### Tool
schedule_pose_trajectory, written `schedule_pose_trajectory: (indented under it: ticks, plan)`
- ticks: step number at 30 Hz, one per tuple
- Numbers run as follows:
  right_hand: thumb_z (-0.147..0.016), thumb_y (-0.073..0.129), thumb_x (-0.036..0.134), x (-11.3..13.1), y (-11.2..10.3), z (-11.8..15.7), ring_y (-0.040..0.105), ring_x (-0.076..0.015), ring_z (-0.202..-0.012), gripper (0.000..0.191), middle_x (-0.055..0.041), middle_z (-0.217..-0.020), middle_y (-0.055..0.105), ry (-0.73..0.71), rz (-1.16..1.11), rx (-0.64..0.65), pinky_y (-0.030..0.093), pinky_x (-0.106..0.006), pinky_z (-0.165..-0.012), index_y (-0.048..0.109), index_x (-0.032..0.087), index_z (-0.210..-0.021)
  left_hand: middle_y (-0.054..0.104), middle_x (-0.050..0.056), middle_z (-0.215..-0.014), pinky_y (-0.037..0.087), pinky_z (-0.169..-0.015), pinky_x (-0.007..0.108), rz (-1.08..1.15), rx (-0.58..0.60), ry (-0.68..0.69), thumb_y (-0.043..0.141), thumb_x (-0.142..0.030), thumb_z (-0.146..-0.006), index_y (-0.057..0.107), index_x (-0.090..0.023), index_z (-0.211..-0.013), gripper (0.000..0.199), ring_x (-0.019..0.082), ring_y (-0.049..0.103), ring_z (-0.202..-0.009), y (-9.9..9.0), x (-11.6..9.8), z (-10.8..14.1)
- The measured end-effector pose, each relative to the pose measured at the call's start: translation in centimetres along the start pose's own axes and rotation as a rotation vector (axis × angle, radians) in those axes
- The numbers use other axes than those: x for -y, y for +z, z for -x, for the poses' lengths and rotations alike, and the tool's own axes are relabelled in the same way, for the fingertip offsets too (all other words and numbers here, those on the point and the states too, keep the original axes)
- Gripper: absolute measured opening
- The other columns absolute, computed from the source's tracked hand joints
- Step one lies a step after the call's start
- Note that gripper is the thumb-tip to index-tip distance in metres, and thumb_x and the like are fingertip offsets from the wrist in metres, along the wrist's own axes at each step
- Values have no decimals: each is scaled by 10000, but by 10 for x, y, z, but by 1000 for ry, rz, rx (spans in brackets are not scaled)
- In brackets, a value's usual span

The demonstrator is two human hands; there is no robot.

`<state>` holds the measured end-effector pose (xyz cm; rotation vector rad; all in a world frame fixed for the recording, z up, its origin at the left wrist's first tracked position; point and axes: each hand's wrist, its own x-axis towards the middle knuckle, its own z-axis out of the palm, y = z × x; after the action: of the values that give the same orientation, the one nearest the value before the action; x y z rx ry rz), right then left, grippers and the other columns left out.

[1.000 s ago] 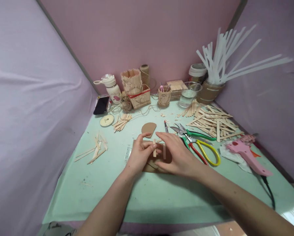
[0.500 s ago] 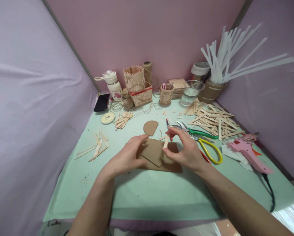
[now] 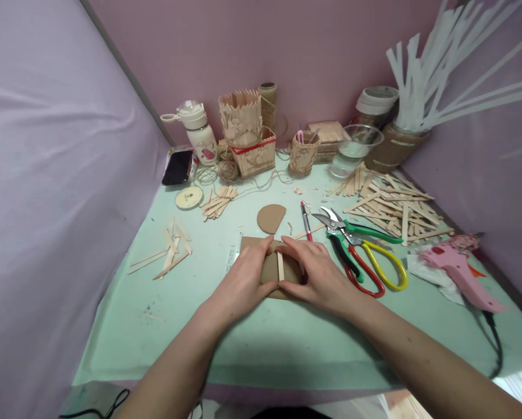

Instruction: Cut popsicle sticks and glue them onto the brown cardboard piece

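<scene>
A short wooden craft stick lies upright in view across a brown cardboard piece, which rests on a larger cardboard sheet. My left hand grips the cardboard from the left, its thumb by the near end of the stick. From the other side, my right hand holds the stick between thumb and fingers at its two ends. My fingers hide parts of the cardboard edges. A rounded cardboard cutout lies just beyond my hands. A clear ruler shows partly beside the sheet.
Green-handled pruners, red-and-yellow-handled pliers, and a pen lie right of my hands. Farther right are a craft-stick pile and a pink glue gun. Stick baskets, a bottle and a water cup stand behind.
My right hand has moved left and lowered the stick onto the cardboard. My two hands are now close together, fingertips nearly meeting. The view has shifted slightly.
</scene>
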<state>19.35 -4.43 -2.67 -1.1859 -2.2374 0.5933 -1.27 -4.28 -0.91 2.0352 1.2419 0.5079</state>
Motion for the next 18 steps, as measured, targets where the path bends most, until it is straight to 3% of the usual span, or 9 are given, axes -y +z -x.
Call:
schedule_pose_trajectory:
  ticks: [6, 18]
  plan:
    - [-806, 717, 279, -2, 3, -1, 516, -325, -1240, 823, -121, -1341, 597, 24, -6, 63, 378, -541, -1008, 237, 261, -1474, 526, 79, -1373, 419, -1019, 445, 32, 30, 21, 652, -169, -819, 282, -287, -1470, 757, 276, 497, -1219, -4, -2, 0]
    - [-795, 700, 255, 3, -1, -4, 514, -312, -1208, 756, -96, -1319, 593, 42, -32, 101, 379, -516, -995, 285, 282, -1427, 585, 69, -1271, 458, -919, 424, 51, 63, 6, 611, -123, -797, 428, -272, -1360, 610, 276, 540, -1116, -9, -4, -2]
